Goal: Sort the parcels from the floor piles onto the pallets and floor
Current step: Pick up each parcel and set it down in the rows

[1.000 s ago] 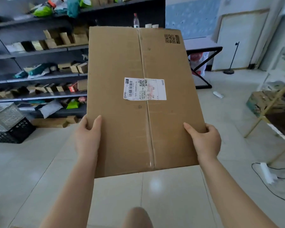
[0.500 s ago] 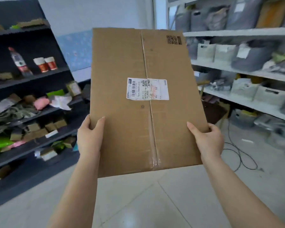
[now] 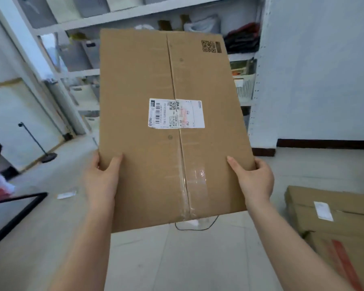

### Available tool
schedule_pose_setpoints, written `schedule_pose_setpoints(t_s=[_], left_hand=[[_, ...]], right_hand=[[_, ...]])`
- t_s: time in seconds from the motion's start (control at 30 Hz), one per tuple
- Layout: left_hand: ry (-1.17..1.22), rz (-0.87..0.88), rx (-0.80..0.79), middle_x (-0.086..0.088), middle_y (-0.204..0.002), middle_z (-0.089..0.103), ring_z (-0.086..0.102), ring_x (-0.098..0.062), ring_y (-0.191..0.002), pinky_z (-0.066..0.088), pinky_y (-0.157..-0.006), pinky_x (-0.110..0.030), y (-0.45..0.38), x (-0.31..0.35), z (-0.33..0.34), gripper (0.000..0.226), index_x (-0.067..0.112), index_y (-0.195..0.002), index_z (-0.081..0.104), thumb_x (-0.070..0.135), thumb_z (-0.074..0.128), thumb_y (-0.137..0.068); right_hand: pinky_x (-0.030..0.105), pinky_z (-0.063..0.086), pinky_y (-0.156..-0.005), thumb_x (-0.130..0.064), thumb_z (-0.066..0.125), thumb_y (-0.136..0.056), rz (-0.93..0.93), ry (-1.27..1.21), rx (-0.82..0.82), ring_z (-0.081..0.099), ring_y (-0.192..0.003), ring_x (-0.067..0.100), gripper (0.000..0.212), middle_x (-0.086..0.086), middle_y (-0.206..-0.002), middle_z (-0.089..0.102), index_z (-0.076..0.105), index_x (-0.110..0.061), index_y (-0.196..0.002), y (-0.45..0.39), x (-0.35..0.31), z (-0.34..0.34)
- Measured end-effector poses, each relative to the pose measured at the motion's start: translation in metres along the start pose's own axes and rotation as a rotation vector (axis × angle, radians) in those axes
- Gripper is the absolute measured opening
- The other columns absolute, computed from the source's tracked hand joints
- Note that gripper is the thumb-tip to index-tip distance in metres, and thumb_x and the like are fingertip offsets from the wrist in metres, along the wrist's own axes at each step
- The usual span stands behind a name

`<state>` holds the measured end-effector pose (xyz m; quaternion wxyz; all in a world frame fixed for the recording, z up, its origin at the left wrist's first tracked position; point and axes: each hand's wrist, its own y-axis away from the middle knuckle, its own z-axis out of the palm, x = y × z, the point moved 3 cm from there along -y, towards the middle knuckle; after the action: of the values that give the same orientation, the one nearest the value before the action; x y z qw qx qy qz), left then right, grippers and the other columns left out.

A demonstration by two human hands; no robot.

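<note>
Nearest the camera I see two bare forearms rising from 6 o'clock toward the middle of the view. The left hand (image 3: pixel 102 181) grips the left edge of a flat cardboard box (image 3: pixel 168 127) near its lower corner, thumb laid on the top face and the other fingers hidden beneath. The right hand (image 3: pixel 254 181) grips the right edge at about the same height, thumb likewise on top and the fingers curled out of sight under the box. I see the box held off the floor at the centre of the view, its long side running from 6 toward 12 o'clock and its far end tipped slightly to the right. A taped seam (image 3: pixel 181 131) runs the length of the top face, a white shipping label (image 3: pixel 176 113) lies across that seam near the middle, and a printed code mark (image 3: pixel 211 46) sits in the far right corner. At 4 o'clock a second cardboard box (image 3: pixel 340 223) with a small white label rests on the pale tiled floor (image 3: pixel 177 259). A thin black cable (image 3: pixel 194 227) loops on the floor just past the near edge of the held box. At 8 o'clock I see a black frame (image 3: pixel 13 217); what it belongs to I cannot tell. At 9 o'clock a slim black stand (image 3: pixel 35 141) rises from a round base. Farthest, from 11 to 1 o'clock, white shelves (image 3: pixel 80 74) carry pale bins and bags, and a pale wall (image 3: pixel 324 70) fills 2 o'clock.
</note>
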<state>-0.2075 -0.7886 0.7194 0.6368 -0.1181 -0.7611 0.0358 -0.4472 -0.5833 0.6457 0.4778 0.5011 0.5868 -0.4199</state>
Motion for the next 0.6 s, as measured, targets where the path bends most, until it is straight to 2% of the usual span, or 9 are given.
schedule_pose_setpoints(t_s=[0.13,0.27,0.4,0.5,0.6], left_hand=[[0.037,0.031,-0.117,0.009,-0.098,0.068,0.064,-0.019,-0.095,0.052,-0.087,-0.04,-0.045,0.005,0.106,0.043,0.028,-0.104,0.064,0.046,0.062,-0.065],[0.036,0.074,-0.24,0.004,-0.105,0.066,0.062,-0.022,-0.1,0.048,-0.089,-0.04,-0.075,0.019,0.211,0.04,0.024,-0.113,0.062,0.041,0.066,-0.076],[0.073,0.09,-0.387,0.008,-0.113,0.063,0.058,-0.018,-0.102,0.047,-0.095,-0.039,-0.097,0.03,0.315,0.044,0.025,-0.123,0.06,0.036,0.066,-0.081],[0.095,0.106,-0.534,0.009,-0.108,0.062,0.058,-0.017,-0.099,0.047,-0.09,-0.036,-0.11,0.035,0.397,0.034,0.03,-0.111,0.061,0.039,0.066,-0.079],[0.144,0.111,-0.711,0.009,-0.109,0.066,0.062,-0.017,-0.101,0.05,-0.092,-0.043,-0.118,0.041,0.483,0.047,0.031,-0.117,0.062,0.046,0.065,-0.073]], right_hand=[[0.038,0.053,-0.086,-0.073,0.069,-0.047,0.013,-0.031,0.139,0.062,-0.097,0.016,0.086,-0.005,-0.111,0.064,0.062,-0.02,-0.114,-0.076,0.001,-0.017],[0.029,0.046,-0.078,-0.056,0.079,-0.063,0.029,-0.054,0.254,0.059,-0.093,0.015,0.061,-0.001,-0.11,0.064,0.059,-0.019,-0.107,-0.15,0.001,-0.041],[0.027,0.044,-0.081,-0.054,0.078,-0.065,0.063,-0.026,0.403,0.056,-0.095,0.013,0.073,0.0,-0.117,0.061,0.056,-0.015,-0.123,-0.207,0.008,-0.065],[0.031,0.045,-0.085,-0.053,0.077,-0.068,0.105,0.01,0.552,0.057,-0.103,0.017,0.075,-0.001,-0.121,0.06,0.054,-0.014,-0.128,-0.244,0.015,-0.083],[0.036,0.044,-0.091,-0.055,0.076,-0.067,0.135,0.056,0.72,0.055,-0.113,0.021,0.079,0.001,-0.126,0.058,0.053,-0.014,-0.13,-0.276,0.024,-0.098]])
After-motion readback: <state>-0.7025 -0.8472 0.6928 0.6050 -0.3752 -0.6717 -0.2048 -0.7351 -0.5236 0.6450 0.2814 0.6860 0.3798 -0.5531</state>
